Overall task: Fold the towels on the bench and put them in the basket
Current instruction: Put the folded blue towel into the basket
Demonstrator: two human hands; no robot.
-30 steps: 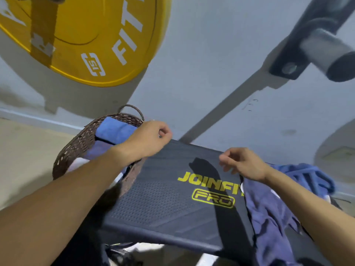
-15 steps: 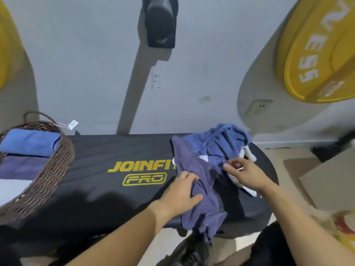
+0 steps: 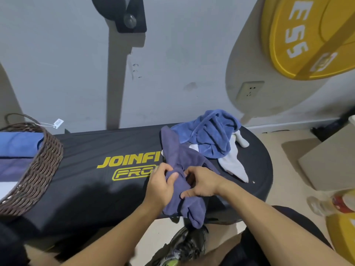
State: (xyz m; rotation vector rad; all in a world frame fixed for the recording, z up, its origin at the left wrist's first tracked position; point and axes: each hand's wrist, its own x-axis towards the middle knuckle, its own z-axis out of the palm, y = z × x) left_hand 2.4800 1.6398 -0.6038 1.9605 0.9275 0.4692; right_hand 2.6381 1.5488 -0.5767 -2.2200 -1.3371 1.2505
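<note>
A person grips a crumpled dusty-purple towel (image 3: 180, 162) with both hands at the near edge of a black padded table (image 3: 92, 150) printed with yellow lettering. The left hand (image 3: 163, 185) has its fingers and thumb curled round a bunched fold of the cloth; the right hand (image 3: 201, 182) pinches the same towel just beside it, fingers bent into the fabric. The towel's lower end hangs over the table's near edge, above a dark sneaker (image 3: 184, 244) on the floor.

Farther back on the right part of the table lies an unfolded bright-blue towel (image 3: 213, 135) in a heap, resting partly on a white towel (image 3: 233, 164) that spreads toward the right end.

At the left end stands a brown woven wicker basket (image 3: 38, 169) with a loop handle and a small white tag (image 3: 58, 122). Inside it a folded blue towel (image 3: 19, 143) lies on a folded purple one (image 3: 13, 167).

A yellow weight plate (image 3: 311, 35) hangs at upper right before the pale wall, near a wall socket (image 3: 248, 91). A cardboard box (image 3: 330, 158) sits on the floor at right.
</note>
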